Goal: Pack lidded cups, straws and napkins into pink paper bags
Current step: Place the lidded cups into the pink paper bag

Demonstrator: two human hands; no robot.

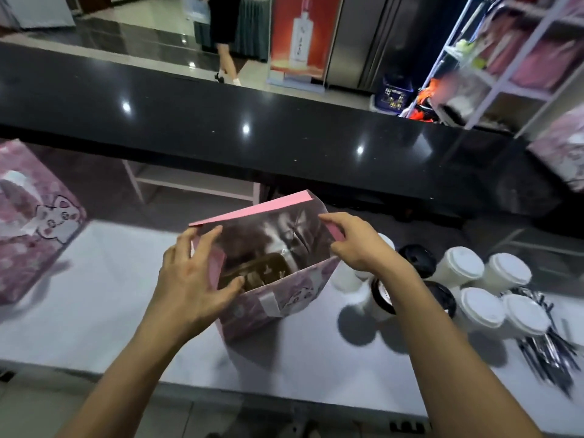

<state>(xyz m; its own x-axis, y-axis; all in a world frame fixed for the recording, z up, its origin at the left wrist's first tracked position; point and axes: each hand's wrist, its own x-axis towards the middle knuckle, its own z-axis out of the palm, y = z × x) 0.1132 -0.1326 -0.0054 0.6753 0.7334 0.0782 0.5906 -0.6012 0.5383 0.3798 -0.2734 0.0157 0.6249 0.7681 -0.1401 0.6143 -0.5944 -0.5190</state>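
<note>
**Bag held open, cups waiting beside it**

Packing looks to be at an early stage for this bag. One printed pink paper bag (278,295) stands upright on the pale grey worktop (110,311), with both hands holding its mouth apart. The left hand (189,279) grips the near-left rim, thumb hooked over the edge and fingers curled around the corner. The right hand (357,245) pinches the far-right pink rim between thumb and fingers.

Inside, something brown sits at the bottom; it may be a carrier insert, though blur keeps that uncertain. No cup lid shows in there.

Just right of the bag stands a cluster of white paper cups with white lids (480,308), with some black-lidded cups (417,259) among them, all still outside. At the far right lies a pile of dark wrapped straws (546,352), near the cups and untouched. No loose napkins can be made out.

Another patterned pink bag (31,222) stands at the left edge, its contents hidden. By this evidence, cups, straws and napkins remain to be loaded.
</note>
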